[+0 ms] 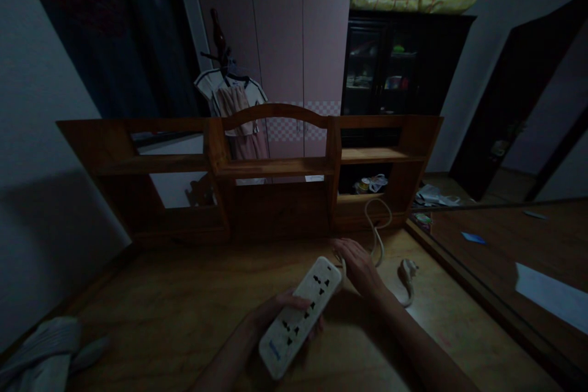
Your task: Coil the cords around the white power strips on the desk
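My left hand (271,313) is wrapped around a white power strip (301,317) with several sockets and holds it tilted above the wooden desk (174,312). My right hand (361,266) reaches forward past the strip's far end, fingers stretched flat, touching the strip's white cord (379,226). The cord loops up toward the shelf and ends in a white plug (407,272) lying on the desk to the right of that hand.
A low wooden shelf unit (275,165) stands along the desk's back edge, with small items in its right compartment. Grey cloth (41,349) lies at the desk's left corner. A dark wooden surface (514,251) with papers adjoins on the right. Wardrobes stand behind.
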`<action>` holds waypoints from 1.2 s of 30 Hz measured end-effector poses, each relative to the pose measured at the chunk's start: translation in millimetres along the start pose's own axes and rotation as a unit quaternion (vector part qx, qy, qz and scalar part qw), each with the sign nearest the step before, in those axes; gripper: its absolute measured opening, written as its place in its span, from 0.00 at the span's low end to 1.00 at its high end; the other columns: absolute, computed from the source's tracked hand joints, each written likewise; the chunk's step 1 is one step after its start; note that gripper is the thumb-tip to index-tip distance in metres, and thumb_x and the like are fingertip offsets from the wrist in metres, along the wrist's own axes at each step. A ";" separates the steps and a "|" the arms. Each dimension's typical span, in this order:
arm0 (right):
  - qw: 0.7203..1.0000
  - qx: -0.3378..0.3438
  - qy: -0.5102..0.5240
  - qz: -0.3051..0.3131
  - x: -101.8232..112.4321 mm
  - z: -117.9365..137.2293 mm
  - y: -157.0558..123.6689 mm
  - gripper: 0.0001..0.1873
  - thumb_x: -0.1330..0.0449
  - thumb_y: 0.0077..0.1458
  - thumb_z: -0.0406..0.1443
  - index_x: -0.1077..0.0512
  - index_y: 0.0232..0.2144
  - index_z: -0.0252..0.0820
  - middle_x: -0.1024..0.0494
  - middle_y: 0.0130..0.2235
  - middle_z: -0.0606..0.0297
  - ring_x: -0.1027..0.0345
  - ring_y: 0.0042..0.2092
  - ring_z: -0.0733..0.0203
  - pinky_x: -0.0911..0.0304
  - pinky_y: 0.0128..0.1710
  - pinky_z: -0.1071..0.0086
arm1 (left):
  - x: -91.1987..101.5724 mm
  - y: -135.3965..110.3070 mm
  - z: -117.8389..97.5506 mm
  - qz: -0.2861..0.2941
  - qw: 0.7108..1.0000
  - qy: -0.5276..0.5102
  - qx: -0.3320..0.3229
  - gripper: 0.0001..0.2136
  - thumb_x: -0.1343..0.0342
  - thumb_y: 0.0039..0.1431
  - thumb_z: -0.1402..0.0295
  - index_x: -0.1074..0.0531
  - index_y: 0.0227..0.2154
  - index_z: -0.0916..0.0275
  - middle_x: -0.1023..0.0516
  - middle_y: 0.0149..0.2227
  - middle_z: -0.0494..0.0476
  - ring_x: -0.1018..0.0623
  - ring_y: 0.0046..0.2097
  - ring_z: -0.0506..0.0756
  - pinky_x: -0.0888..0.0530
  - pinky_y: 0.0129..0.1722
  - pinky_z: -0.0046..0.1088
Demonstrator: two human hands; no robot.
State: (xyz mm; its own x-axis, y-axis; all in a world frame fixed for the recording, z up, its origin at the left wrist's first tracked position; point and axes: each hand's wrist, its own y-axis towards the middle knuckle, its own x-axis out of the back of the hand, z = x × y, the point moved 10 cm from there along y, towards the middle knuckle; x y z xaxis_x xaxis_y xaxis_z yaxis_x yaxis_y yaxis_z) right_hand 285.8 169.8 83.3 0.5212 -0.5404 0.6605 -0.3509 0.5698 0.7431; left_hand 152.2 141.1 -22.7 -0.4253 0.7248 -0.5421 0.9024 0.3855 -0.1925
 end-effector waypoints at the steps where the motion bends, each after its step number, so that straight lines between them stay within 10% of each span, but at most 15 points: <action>1: 1.000 -0.007 -0.010 0.000 -0.4 -2.0 -0.3 0.21 0.52 0.60 0.26 0.37 0.54 0.40 0.27 0.49 0.56 0.35 0.51 0.54 0.38 0.52 0.54 | 1.2 -0.7 1.6 0.001 1.000 -0.011 0.010 0.22 0.47 0.54 0.61 0.32 0.48 0.70 0.24 0.38 0.67 0.24 0.32 0.55 0.29 0.30 0.29; 10: 0.996 -0.073 -0.052 -0.001 4.1 -11.6 -1.7 0.26 0.52 0.57 0.24 0.37 0.56 0.42 0.30 0.52 0.56 0.36 0.51 0.53 0.38 0.50 0.57 | -14.5 -5.1 3.7 0.015 0.994 -0.097 0.048 0.32 0.54 0.55 0.46 0.32 0.48 0.73 0.28 0.43 0.70 0.24 0.37 0.59 0.29 0.37 0.36; 14: 0.993 -0.080 -0.069 -0.042 14.3 -16.1 -3.6 0.24 0.52 0.59 0.25 0.37 0.56 0.43 0.29 0.51 0.56 0.35 0.50 0.54 0.38 0.49 0.58 | -14.3 -4.7 -16.9 -0.014 0.997 0.077 -0.019 0.32 0.40 0.46 0.51 0.33 0.50 0.68 0.26 0.40 0.61 0.26 0.33 0.54 0.31 0.33 0.29; 18: 0.992 -0.069 -0.077 -0.071 23.0 -16.9 -5.8 0.23 0.51 0.60 0.27 0.35 0.56 0.46 0.29 0.50 0.56 0.34 0.50 0.54 0.37 0.48 0.59 | -23.2 -11.3 -49.4 -0.093 0.948 0.289 -0.099 0.34 0.33 0.41 0.63 0.35 0.54 0.59 0.29 0.52 0.55 0.31 0.51 0.59 0.36 0.51 0.33; 25: 0.991 -0.076 -0.070 -0.086 33.3 -17.9 -5.7 0.26 0.52 0.61 0.28 0.41 0.60 0.48 0.31 0.51 0.55 0.35 0.51 0.54 0.35 0.47 0.60 | -36.2 -19.0 -75.8 -0.207 0.795 0.541 -0.179 0.37 0.33 0.40 0.61 0.38 0.57 0.52 0.31 0.55 0.57 0.31 0.53 0.64 0.37 0.54 0.41; 36: 0.991 -0.055 -0.074 -0.096 38.0 -13.9 -2.3 0.18 0.51 0.59 0.26 0.33 0.49 0.42 0.26 0.40 0.58 0.34 0.44 0.54 0.38 0.46 0.55 | -24.8 -17.9 -78.8 -0.312 0.430 0.838 -0.127 0.46 0.37 0.49 0.70 0.61 0.65 0.49 0.32 0.51 0.62 0.32 0.50 0.65 0.36 0.49 0.43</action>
State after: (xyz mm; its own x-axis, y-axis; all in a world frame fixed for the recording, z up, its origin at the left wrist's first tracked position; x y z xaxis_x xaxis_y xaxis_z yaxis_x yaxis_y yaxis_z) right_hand 317.2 156.5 105.2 0.4477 -0.7254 0.5228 -0.1652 0.5075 0.8457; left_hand 141.2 161.2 58.6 -0.2244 -0.2528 0.9411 0.6304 0.6988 0.3380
